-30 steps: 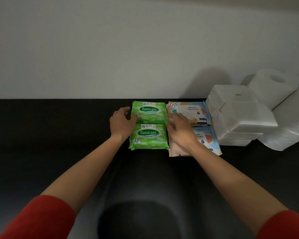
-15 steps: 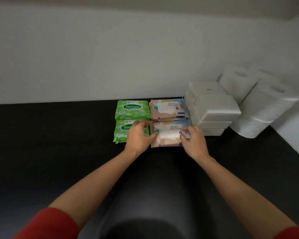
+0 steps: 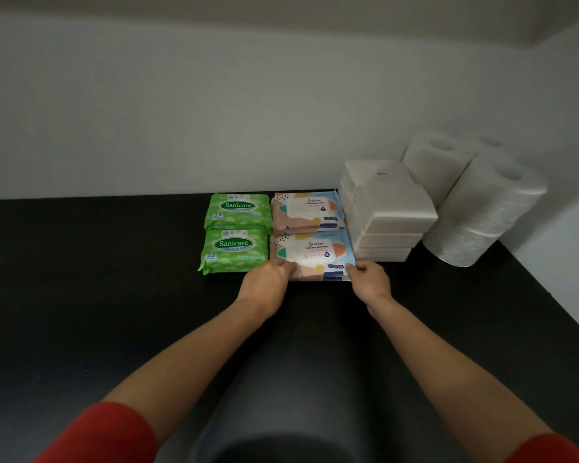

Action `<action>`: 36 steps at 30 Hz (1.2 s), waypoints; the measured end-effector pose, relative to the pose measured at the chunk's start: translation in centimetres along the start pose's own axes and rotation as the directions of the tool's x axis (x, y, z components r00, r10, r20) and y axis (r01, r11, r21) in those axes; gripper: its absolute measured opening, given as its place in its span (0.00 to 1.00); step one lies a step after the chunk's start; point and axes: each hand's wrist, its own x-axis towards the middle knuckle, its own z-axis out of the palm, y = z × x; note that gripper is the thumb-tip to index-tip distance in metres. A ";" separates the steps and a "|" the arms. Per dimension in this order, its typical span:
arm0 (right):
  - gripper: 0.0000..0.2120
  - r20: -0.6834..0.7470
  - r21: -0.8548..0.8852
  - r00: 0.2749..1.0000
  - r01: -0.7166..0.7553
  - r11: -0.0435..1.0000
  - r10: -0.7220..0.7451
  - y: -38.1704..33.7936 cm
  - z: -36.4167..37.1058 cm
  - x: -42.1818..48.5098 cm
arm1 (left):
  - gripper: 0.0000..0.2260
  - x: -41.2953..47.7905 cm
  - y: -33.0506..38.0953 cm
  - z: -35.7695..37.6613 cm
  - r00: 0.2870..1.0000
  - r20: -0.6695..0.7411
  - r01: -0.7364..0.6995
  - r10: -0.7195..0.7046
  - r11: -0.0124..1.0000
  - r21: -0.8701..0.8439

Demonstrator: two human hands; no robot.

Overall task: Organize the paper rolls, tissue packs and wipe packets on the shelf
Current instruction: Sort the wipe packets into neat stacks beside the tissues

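Note:
Two green Sanicare wipe packets lie one behind the other on the black shelf (image 3: pixel 81 279), the far green packet (image 3: pixel 237 211) near the wall and the near green packet (image 3: pixel 234 250) in front. To their right lie two pastel wipe packets, the far pastel packet (image 3: pixel 308 210) and the near pastel packet (image 3: pixel 315 253). My left hand (image 3: pixel 268 284) pinches the near pastel packet's front left corner. My right hand (image 3: pixel 370 282) pinches its front right corner. White tissue packs (image 3: pixel 388 212) are stacked to the right. Paper rolls (image 3: pixel 482 208) stand in the corner.
A white back wall (image 3: pixel 214 111) runs behind the row, and a side wall (image 3: pixel 569 162) closes the right end. A dark shadow of my head falls on the shelf's front middle. Red sleeves cover my upper arms.
Both hands left the green packets, moved right and then drew back to the near pastel packet's front corners. That packet now lies straighter, in line with the one behind it.

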 end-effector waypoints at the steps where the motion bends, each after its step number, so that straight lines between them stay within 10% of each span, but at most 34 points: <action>1: 0.13 0.004 -0.018 1.000 -0.008 1.000 0.008 0.0 0.0 0.1 | 0.24 0.1 0.1 0.0 1.000 -0.006 -0.003 0.003 1.000 0.011; 20: 0.09 0.027 0.064 0.998 -0.061 0.996 0.059 1.0 0.2 1.5 | 0.18 1.0 -0.1 0.3 0.995 -0.079 -0.065 0.066 0.998 0.020; 25: 0.14 -0.097 -0.176 0.963 0.233 0.956 -0.253 1.0 -0.3 0.1 | 0.18 1.4 -0.2 0.3 0.992 -0.085 -0.098 0.096 0.995 -0.019; 29: 0.16 0.022 -0.548 0.820 0.488 0.679 -0.572 0.7 -0.4 -1.2 | 0.18 1.8 -0.1 0.2 0.989 -0.094 -0.120 0.117 0.992 -0.034; 36: 0.12 0.197 -0.514 0.772 0.606 0.607 -0.604 -0.6 0.5 -1.1 | 0.17 2.9 0.0 0.0 0.993 -0.097 -0.078 0.069 0.993 -0.093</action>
